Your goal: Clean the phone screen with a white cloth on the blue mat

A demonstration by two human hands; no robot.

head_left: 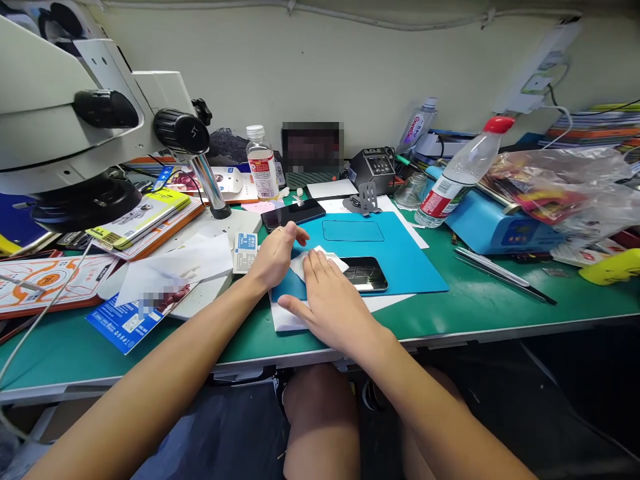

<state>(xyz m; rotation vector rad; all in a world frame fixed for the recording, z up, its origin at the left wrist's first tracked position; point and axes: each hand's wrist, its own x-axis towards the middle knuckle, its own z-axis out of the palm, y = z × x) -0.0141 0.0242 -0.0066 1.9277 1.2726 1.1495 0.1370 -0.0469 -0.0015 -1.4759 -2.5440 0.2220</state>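
Note:
A black phone point(365, 273) lies face up on a blue work mat point(405, 260) on the green bench. My right hand point(327, 300) lies flat with fingers stretched out, pressing a white wipe point(325, 255) against the phone's left end. My left hand point(275, 253) rests just left of it at the mat's edge, fingers curled and touching the wipe's left side. A second dark phone point(293, 215) lies behind my left hand.
A microscope point(75, 127) looms at the left over stacked packages point(140, 217) and papers. Two bottles point(263, 163) point(457, 173), a small black station point(375, 168), a blue machine point(495, 227), tweezers point(500, 275) and a plastic bag point(565, 187) crowd the back and right.

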